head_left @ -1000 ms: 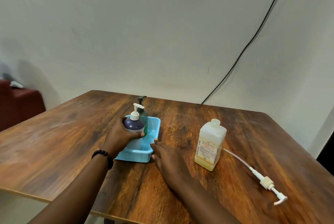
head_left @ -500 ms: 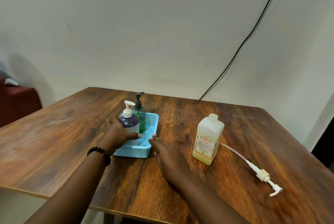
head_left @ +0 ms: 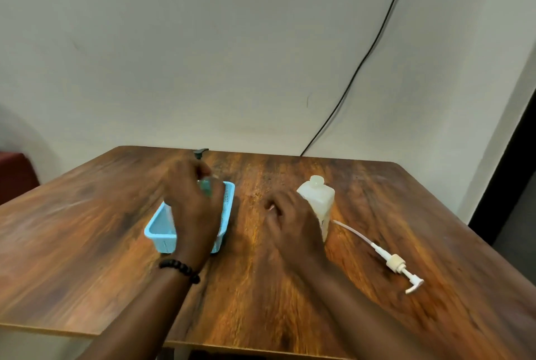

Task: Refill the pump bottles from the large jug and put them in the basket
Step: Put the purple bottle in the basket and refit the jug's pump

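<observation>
One wooden desk (head_left: 87, 243) carries everything here. On it the pale jug (head_left: 319, 200) stands uncapped, and its loose pump with tube (head_left: 396, 264) lies just to the right. The blue basket (head_left: 162, 229) sits left of centre, with a green pump bottle (head_left: 204, 184) standing in it under a dark pump head (head_left: 200, 153); any second bottle is hidden behind the left hand (head_left: 193, 206). That hand hovers over the basket, blurred, so I cannot tell whether its fingers hold a bottle or hang loose. The right hand (head_left: 293, 220) is at the jug's near side, its fingers loosely spread and seemingly holding nothing. The step looks like taking up the jug: wrap it low around the body, keep it upright since it is open, and steer clear of the tube.
</observation>
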